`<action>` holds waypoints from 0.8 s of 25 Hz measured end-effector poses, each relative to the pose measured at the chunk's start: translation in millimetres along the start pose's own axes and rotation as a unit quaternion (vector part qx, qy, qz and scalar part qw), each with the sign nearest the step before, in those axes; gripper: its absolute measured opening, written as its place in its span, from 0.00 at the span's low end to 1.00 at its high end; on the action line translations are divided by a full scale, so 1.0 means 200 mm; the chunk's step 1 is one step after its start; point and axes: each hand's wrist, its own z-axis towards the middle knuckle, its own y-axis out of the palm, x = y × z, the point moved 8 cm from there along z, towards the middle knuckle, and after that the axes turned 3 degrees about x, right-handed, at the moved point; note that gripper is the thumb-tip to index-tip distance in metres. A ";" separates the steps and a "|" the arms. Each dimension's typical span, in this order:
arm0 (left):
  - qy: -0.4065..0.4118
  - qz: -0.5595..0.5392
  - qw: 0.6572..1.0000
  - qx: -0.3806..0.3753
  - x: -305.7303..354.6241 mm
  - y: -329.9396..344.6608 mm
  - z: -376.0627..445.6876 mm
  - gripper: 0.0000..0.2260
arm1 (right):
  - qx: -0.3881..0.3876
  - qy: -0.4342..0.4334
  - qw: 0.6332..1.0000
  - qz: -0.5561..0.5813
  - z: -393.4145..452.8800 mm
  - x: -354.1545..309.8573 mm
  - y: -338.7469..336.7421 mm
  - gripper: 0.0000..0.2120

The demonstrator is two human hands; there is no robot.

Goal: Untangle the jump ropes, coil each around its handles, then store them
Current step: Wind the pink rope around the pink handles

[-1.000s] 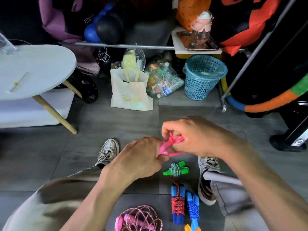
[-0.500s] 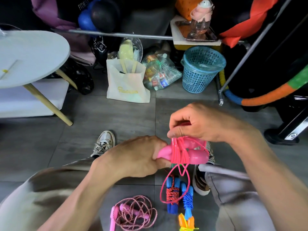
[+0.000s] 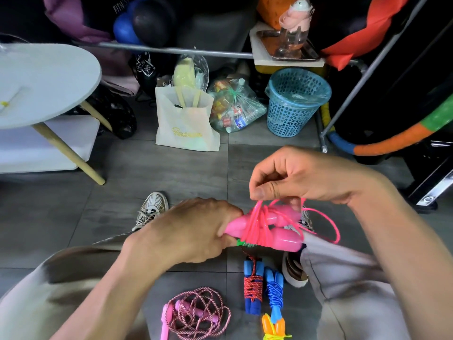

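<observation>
Pink jump rope [image 3: 266,229], held above the grey tiled floor [image 3: 171,173] between the knees: two pink handles side by side, long axis running left to right, rounded ends to the right, near ends buried in the left hand [image 3: 193,231]. Left hand curled tight round those handle ends. Right hand [image 3: 301,177] above the handles, thumb and fingers pinching the thin pink cord; several turns of cord already round the middle of the handles, one loose loop trailing off to the right over the trouser leg. Fingertips of the right hand mostly hidden behind the cord and handles.

Peeking out under the pink handles: a green-handled rope [image 3: 245,243], nearly all covered, too little visible to judge its lie.

On the floor nearer the body, four more ropes: blue handles wound with red cord [image 3: 253,285], lying lengthwise away from the body; blue handles wound with blue cord [image 3: 275,290] just beside it on the right; orange handles with yellow cord [image 3: 273,327], cut off by the lower edge; a loose pink twisted rope [image 3: 198,312] in an untidy coil to the left, one handle cut off below.

Further back: one white tote bag [image 3: 186,126], one blue mesh basket [image 3: 294,104], one round white table [image 3: 46,82].
</observation>
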 end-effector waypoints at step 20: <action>-0.008 -0.477 0.847 0.235 -0.03 -0.21 -0.02 0.11 | 0.173 -0.020 0.984 0.039 0.14 0.05 -0.05 0.20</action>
